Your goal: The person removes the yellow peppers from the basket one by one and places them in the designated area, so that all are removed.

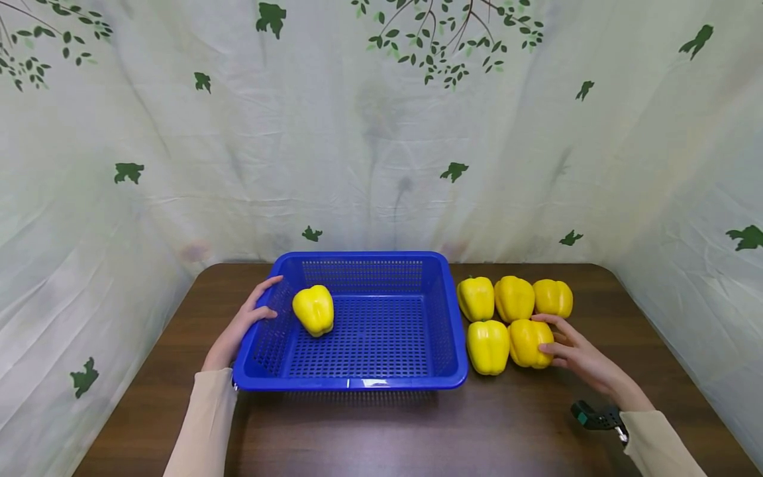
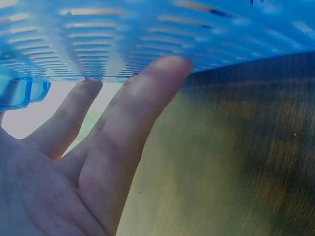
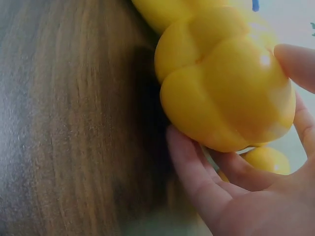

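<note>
A blue plastic basket (image 1: 369, 383) with slotted walls sits on the table. My left hand (image 1: 243, 328) holds its left side, thumb and a finger over the rim; in the left wrist view, other fingers (image 2: 133, 130) lie against the outer wall. One yellow bell pepper (image 1: 313, 310) lies inside the basket, toward its left. To the right of the basket, my right hand (image 1: 575, 351) grips another yellow bell pepper (image 1: 529, 343), the right one of the front pair. The right wrist view shows thumb and fingers around this bell pepper (image 3: 226, 83), its lobed end facing the camera.
Beside the held pepper lies another front-row pepper (image 1: 488, 348). Behind them stand three more: left (image 1: 476, 298), middle (image 1: 514, 298) and right (image 1: 553, 297). The brown wooden table (image 1: 357, 437) ends at a leaf-printed cloth (image 1: 381, 165). A dark strap device (image 1: 598, 416) is at my right wrist.
</note>
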The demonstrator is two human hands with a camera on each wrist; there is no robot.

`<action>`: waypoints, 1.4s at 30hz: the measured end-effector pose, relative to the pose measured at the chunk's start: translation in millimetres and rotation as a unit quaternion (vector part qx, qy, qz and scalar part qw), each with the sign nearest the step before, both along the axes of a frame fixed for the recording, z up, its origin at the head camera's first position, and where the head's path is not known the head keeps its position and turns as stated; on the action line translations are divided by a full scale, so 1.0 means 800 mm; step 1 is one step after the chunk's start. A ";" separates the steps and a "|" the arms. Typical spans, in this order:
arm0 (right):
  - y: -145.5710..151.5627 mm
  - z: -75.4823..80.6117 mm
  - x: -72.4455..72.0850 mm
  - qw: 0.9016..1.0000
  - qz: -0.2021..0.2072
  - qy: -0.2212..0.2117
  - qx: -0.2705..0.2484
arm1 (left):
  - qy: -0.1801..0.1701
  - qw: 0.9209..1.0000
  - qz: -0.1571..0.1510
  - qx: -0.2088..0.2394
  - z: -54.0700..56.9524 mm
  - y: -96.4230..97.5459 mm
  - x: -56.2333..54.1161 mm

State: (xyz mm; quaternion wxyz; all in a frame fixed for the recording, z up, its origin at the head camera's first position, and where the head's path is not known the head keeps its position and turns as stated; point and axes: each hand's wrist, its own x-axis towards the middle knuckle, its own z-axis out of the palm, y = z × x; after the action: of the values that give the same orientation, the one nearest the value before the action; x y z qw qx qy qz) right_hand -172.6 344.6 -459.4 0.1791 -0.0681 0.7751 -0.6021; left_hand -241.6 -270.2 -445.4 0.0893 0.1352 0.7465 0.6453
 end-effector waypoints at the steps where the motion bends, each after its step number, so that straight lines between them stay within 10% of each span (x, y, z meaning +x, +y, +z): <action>1: 0.000 0.000 0.000 1.000 0.000 0.002 0.001 | -0.006 1.000 -0.001 -0.002 0.001 0.000 0.001; 15: 0.000 -0.004 -0.001 0.999 0.007 0.024 0.021 | -0.055 0.998 0.006 -0.034 0.005 0.000 0.011; 42: 0.001 0.002 -0.001 0.997 -0.041 0.058 -0.008 | -0.044 0.999 -0.001 -0.018 0.006 0.001 0.010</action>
State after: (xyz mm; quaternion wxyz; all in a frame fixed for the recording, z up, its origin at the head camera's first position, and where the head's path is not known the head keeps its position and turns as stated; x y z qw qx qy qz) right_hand -173.6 345.2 -457.6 0.1087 -0.0729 0.7813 -0.6102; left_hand -233.3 -269.6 -440.5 0.1246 0.1059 0.7533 0.6370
